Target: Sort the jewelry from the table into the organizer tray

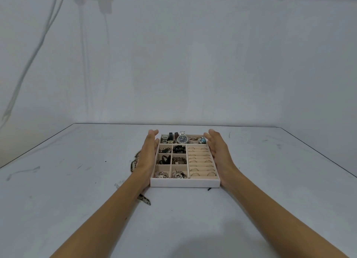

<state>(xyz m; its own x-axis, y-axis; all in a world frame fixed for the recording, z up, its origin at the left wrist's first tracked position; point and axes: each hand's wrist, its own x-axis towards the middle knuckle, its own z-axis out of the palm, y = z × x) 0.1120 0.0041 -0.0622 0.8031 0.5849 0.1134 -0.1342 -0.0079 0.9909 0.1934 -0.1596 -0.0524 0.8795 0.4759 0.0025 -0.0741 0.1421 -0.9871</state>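
Observation:
A pale pink organizer tray (185, 182) sits in the middle of the white table. Its back row holds several watches (182, 139) and a bracelet with a blue bead. The left compartments hold dark and metal jewelry, and rings sit in the padded ring rows (201, 162) on the right. My left hand (148, 155) lies flat against the tray's left wall with straight fingers. My right hand (218, 151) lies flat against the right wall in the same way. A patterned chain or necklace (144, 199) lies on the table, partly hidden under my left forearm.
The white table (77, 180) stretches wide on both sides of the tray, with its far edge just behind the tray. A small dark bit (209, 189) lies by the tray's front right corner. A white wall stands behind.

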